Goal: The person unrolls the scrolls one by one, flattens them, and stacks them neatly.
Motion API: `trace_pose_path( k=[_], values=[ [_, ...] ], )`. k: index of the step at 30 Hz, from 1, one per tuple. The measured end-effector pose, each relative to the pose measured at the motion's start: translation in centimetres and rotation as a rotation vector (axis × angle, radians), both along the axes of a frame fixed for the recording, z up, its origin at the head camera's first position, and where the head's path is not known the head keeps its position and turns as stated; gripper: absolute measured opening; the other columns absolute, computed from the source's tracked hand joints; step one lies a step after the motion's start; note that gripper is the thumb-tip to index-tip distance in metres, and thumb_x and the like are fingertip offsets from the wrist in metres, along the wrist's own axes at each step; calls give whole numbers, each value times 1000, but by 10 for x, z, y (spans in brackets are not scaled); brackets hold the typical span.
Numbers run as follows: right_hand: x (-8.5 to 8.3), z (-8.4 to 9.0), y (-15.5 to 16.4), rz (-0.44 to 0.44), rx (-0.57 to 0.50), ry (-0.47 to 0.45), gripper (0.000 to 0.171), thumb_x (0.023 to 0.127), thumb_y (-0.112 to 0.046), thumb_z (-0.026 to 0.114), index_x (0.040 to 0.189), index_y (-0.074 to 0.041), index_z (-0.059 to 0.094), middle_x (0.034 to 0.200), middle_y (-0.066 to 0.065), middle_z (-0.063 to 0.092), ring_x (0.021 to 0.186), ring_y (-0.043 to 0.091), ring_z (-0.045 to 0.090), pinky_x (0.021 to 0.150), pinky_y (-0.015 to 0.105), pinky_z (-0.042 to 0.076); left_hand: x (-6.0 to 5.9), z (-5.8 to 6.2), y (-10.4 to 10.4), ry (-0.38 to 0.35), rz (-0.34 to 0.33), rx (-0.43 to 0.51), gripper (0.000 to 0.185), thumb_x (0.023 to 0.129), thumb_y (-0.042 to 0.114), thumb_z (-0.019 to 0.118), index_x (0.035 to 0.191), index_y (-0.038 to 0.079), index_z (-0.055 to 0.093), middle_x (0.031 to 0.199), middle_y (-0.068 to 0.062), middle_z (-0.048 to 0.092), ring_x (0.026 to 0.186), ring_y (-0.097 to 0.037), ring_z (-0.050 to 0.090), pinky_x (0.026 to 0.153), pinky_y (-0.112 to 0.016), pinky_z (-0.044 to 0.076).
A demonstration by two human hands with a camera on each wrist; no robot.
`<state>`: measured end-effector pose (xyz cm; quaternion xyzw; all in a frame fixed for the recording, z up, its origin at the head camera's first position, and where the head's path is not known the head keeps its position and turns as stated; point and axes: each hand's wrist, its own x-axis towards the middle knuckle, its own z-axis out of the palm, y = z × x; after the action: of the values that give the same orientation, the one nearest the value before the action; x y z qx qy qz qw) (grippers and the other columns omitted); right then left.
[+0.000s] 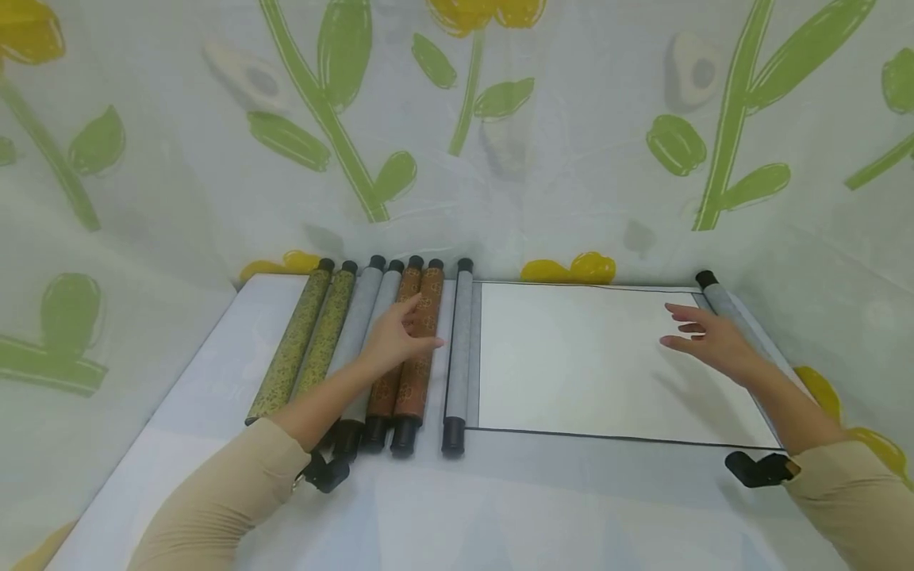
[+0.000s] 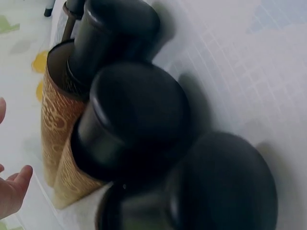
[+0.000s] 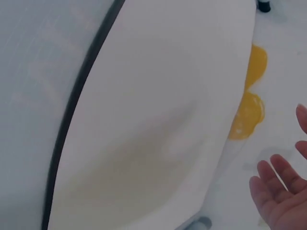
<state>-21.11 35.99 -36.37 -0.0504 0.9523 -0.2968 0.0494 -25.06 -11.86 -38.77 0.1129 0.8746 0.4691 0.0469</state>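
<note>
While our left hand hangs loose-fingered over the brown rolls, left of the frame's centre, we have our right hand well apart from it, fingers relaxed above the white scroll, spread flat from centre to right of the frame.

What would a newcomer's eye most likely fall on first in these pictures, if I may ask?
Probably the broad white sheet, spread on the table right of centre in the head view between two grey rollers. Next come the green, grey and brown rolls lying side by side to its left, some black end caps looming large in the left wrist view. Behind them rises a pale backdrop with big green leaves and yellow flowers.
</note>
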Motion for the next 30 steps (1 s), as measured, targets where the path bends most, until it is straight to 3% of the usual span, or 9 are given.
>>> trace_pose_path(
  k=[5, 10, 19, 30],
  values=[
    [-3, 4, -18, 34, -42, -11, 71, 92, -35, 60, 147, -2, 29, 145, 28, 34, 124, 47, 40, 93, 61, 41, -3, -1, -7, 33, 5, -42, 90, 78, 28, 78, 148, 4, 26, 146, -22, 34, 126, -38, 41, 100, -49, 41],
    [0, 11, -38, 78, -10, 25, 69, 91, -32, 62, 145, -1, 32, 144, 27, 36, 122, 45, 42, 96, 59, 39, -2, -2, -11, 38, 5, -51, 90, 78, 28, 78, 148, 4, 27, 145, -22, 34, 126, -38, 41, 99, -49, 41],
    [-1, 10, -68, 136, -7, 77, 68, 90, -26, 65, 146, -3, 32, 144, 25, 35, 123, 44, 43, 98, 59, 37, -2, 3, -26, -53, -1, -92, 94, 77, 31, 78, 150, 8, 23, 152, -19, 27, 133, -40, 34, 102, -52, 38],
    [3, 6, -112, 142, -66, 157, 65, 88, -22, 68, 143, -4, 38, 140, 23, 42, 118, 40, 49, 97, 54, 42, -4, -4, -36, -81, -57, -147, 99, 75, 31, 80, 150, 3, 20, 152, -24, 24, 134, -42, 32, 101, -54, 37]
  ],
)
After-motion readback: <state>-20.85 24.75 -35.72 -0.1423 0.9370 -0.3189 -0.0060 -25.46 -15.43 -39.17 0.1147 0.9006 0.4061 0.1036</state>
